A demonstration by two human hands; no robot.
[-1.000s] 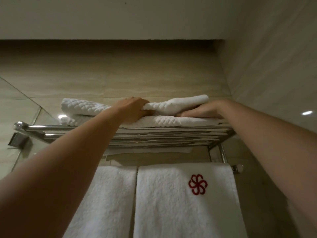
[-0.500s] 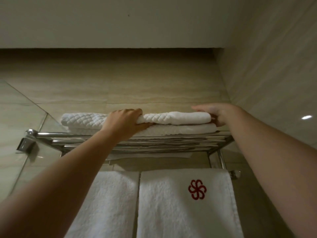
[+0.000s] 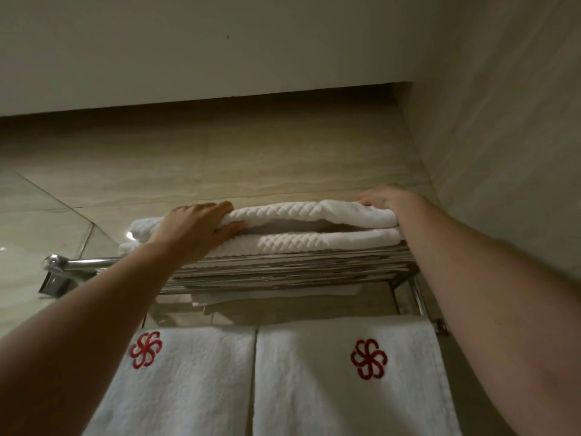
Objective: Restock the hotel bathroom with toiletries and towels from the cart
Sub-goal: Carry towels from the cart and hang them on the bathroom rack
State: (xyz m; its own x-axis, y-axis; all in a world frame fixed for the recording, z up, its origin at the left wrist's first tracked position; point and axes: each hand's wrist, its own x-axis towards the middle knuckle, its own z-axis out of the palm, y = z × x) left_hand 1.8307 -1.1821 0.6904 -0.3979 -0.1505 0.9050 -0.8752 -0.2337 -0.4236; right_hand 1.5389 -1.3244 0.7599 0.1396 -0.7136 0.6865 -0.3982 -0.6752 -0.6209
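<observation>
- On chrome wall rack (image 3: pixel 283 269), up by the corner: 2 folded quilted white towels, stacked.
- Left grip (image 3: pixel 198 225): fingers over top towel (image 3: pixel 308 212), thumb under its front fold, so clamped on it, left of mid.
- Right grip (image 3: pixel 385 198): fingers lie over same towel's right end; thumb hidden, can't tell if clamped.
- Lower towel (image 3: pixel 314 243) sits flat on rack bars.
- Below: 2 hanging towels (image 3: pixel 345 401) w/ red logos, side by side.

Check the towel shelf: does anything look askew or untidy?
Yes. The top towel on the rack bows up in the middle, leaving a dark gap above the lower towel. The left hand pinches it and the right hand holds its right end.
</observation>
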